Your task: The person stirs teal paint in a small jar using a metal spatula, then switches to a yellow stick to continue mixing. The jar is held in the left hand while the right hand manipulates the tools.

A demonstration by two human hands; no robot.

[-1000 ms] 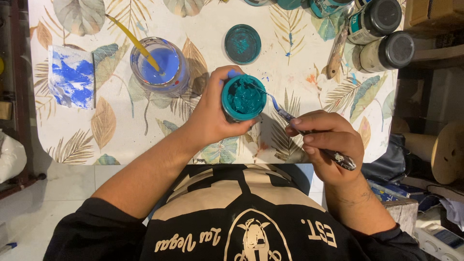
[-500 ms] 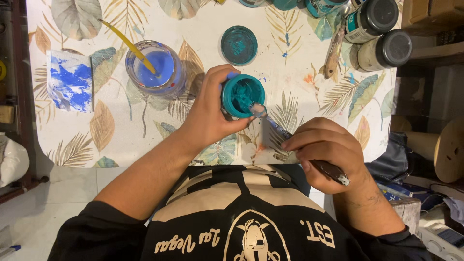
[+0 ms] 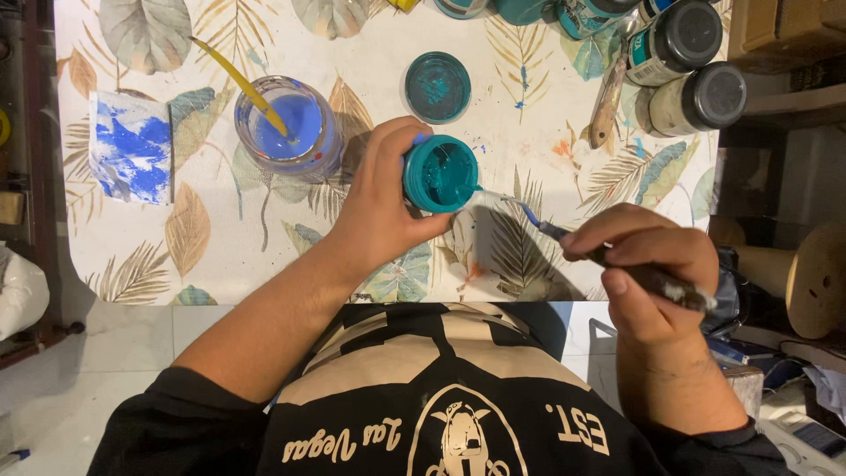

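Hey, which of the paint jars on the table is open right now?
The teal paint jar held in the left hand; its loose teal lid lies on the table beyond it. The jars at the top right have dark lids on.

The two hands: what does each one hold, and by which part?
The left hand grips the open teal paint jar around its side. The right hand holds a paintbrush by its handle, bristles at the jar's rim.
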